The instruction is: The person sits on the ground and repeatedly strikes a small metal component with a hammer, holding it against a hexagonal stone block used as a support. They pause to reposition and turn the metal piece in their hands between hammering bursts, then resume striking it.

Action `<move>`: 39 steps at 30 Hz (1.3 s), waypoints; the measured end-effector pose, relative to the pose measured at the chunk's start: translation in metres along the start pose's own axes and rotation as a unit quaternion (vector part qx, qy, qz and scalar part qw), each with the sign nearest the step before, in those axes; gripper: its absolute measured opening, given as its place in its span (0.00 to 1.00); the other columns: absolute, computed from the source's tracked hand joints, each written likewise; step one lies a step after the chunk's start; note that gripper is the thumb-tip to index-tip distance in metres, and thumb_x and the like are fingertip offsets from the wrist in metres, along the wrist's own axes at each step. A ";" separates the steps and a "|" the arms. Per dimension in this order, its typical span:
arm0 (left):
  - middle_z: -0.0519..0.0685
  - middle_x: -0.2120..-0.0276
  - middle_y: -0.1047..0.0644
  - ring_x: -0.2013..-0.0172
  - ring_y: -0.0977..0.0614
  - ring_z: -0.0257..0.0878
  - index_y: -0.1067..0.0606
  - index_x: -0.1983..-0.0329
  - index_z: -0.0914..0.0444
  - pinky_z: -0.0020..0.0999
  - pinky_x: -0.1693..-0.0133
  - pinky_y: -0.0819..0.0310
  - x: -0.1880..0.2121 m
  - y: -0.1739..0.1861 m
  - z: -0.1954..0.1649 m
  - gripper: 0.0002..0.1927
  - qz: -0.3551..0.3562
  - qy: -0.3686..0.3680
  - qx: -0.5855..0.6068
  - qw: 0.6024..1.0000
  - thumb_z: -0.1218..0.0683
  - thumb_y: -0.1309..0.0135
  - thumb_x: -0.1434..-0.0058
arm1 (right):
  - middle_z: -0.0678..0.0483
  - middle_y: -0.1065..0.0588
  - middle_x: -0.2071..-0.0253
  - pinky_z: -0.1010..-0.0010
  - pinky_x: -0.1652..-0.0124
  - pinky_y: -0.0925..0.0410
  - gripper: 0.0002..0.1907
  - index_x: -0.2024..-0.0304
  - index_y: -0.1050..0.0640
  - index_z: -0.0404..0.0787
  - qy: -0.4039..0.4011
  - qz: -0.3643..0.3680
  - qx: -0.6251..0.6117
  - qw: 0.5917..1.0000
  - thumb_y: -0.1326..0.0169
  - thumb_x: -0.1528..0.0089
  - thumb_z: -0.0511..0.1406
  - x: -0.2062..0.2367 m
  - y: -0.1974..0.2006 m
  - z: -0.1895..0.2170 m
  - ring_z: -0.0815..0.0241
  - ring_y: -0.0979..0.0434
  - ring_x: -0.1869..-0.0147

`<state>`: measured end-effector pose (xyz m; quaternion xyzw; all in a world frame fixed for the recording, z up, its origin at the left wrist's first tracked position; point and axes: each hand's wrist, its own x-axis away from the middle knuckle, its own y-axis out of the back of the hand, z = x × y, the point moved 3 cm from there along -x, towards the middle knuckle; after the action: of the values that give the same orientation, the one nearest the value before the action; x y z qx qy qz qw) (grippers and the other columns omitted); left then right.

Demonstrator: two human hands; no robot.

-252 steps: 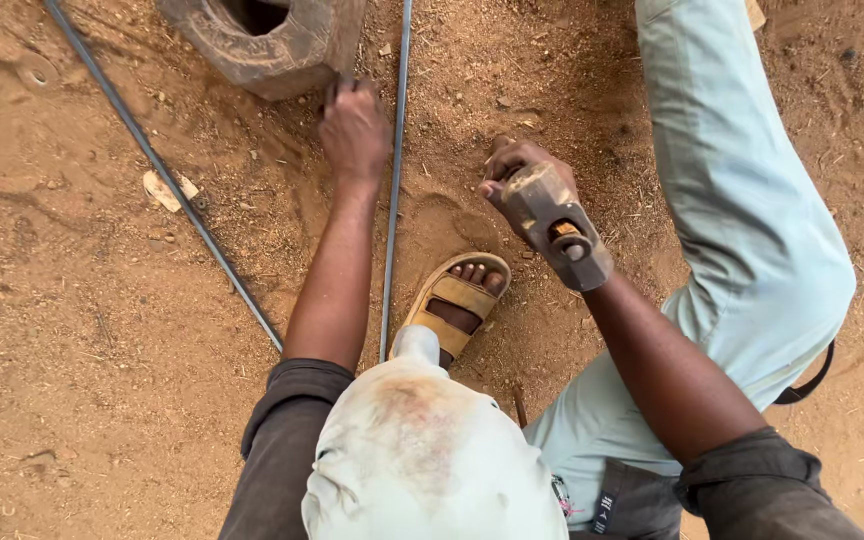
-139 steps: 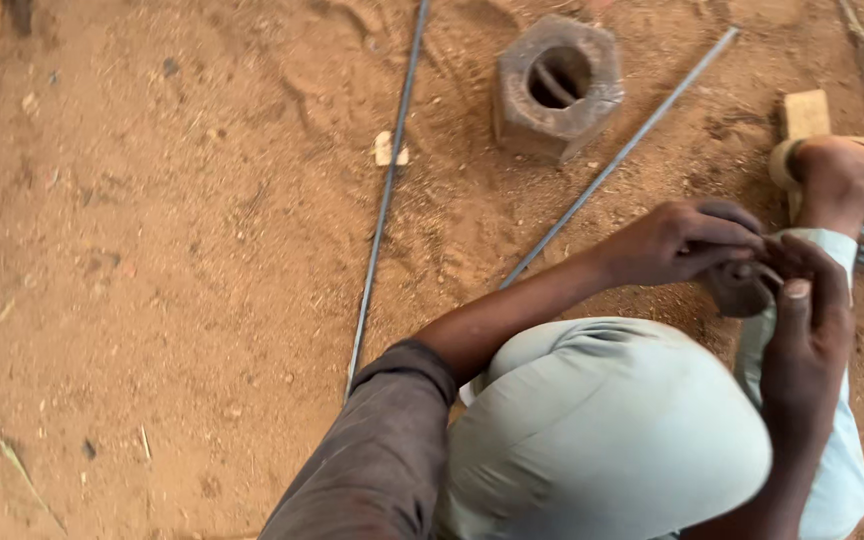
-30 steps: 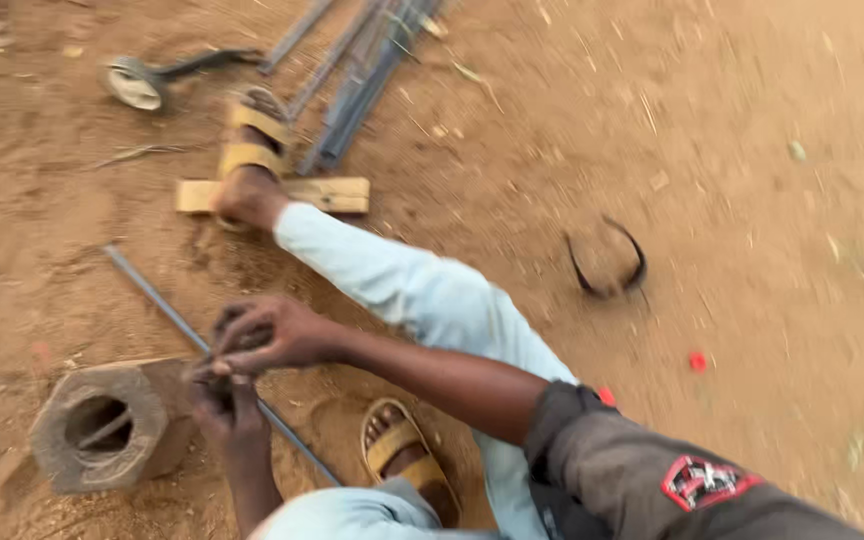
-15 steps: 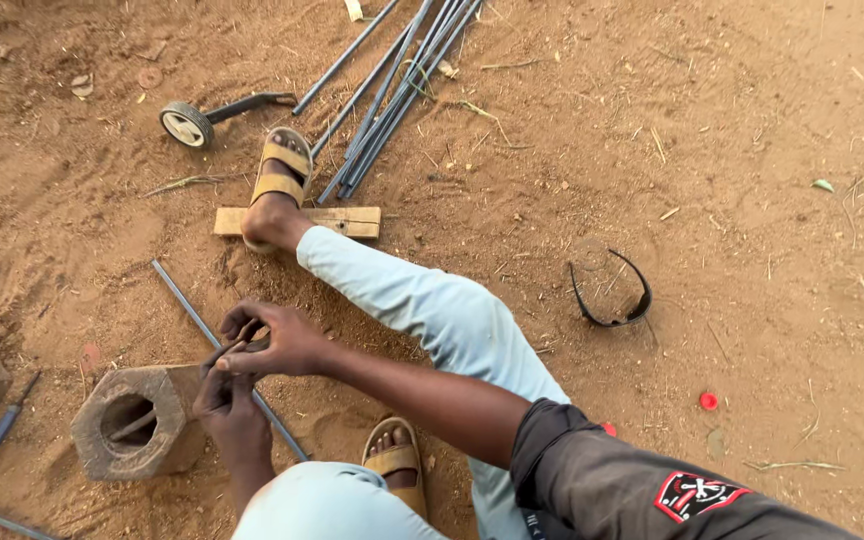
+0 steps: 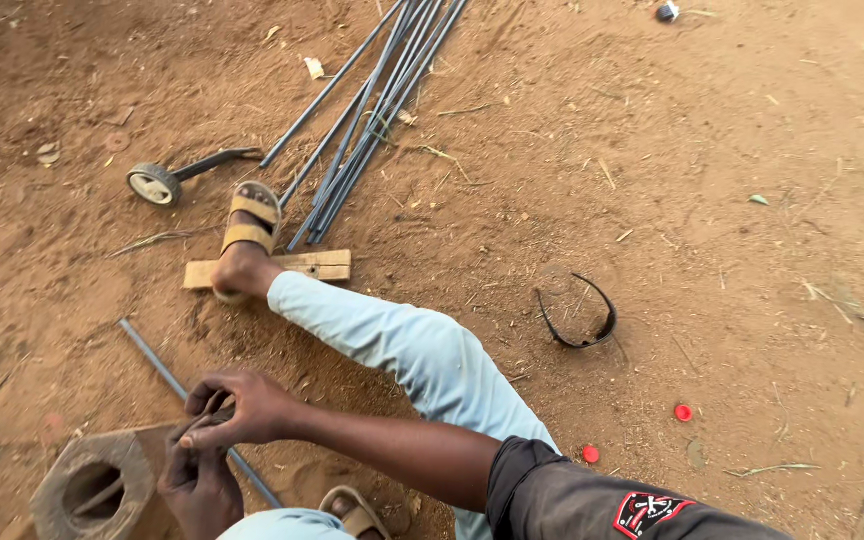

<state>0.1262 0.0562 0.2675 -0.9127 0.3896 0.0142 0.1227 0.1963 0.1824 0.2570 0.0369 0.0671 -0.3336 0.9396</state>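
I sit on bare dirt with one leg in light blue trousers (image 5: 422, 350) stretched out. My right hand (image 5: 247, 405) and my left hand (image 5: 197, 485) meet over a thin steel rod (image 5: 157, 365) lying on the ground. The fingers of both pinch a small thin piece between them; I cannot tell what it is. Just left of my hands sits a hexagonal block (image 5: 72, 490) with a round hole. My sandalled foot (image 5: 248, 225) rests on a flat wooden board (image 5: 302, 266).
A bundle of long steel rods (image 5: 372, 110) lies beyond the foot. A small wheel on a bracket (image 5: 155, 184) sits to its left. A black curved strip (image 5: 577, 320) and two red caps (image 5: 683, 412) lie on the dirt at the right.
The view has swung and pulled back, showing more ground on the right. Both hands have stayed together at the rod beside the hexagonal block.
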 end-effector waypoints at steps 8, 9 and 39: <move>0.60 0.53 0.21 0.52 0.17 0.42 0.29 0.45 0.73 0.34 0.46 0.19 -0.014 -0.019 0.009 0.09 0.011 -0.014 0.023 1.000 0.61 0.52 0.21 | 0.51 0.21 0.53 0.66 0.50 0.25 0.31 0.52 0.20 0.39 -0.045 -0.001 -0.012 0.999 0.34 0.47 0.54 -0.004 0.021 0.002 0.59 0.19 0.51; 0.60 0.54 0.21 0.52 0.18 0.41 0.29 0.45 0.74 0.34 0.46 0.20 -0.014 -0.023 0.010 0.09 0.007 -0.013 0.002 1.000 0.60 0.52 0.20 | 0.51 0.21 0.52 0.65 0.50 0.25 0.32 0.51 0.21 0.39 -0.058 0.008 -0.019 0.998 0.34 0.47 0.54 -0.004 0.026 0.002 0.59 0.19 0.50; 0.64 0.47 0.22 0.48 0.17 0.49 0.29 0.50 0.75 0.39 0.44 0.19 -0.024 0.032 0.057 0.09 -0.028 -0.068 -0.044 0.996 0.62 0.50 0.24 | 0.49 0.25 0.49 0.63 0.48 0.27 0.30 0.43 0.26 0.38 -0.146 0.055 0.348 0.924 0.38 0.40 0.48 -0.149 0.104 0.028 0.56 0.24 0.45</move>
<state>0.0908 0.0658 0.2083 -0.9246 0.3537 0.0901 0.1090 0.1502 0.3527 0.3098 0.3162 -0.1934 -0.2857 0.8837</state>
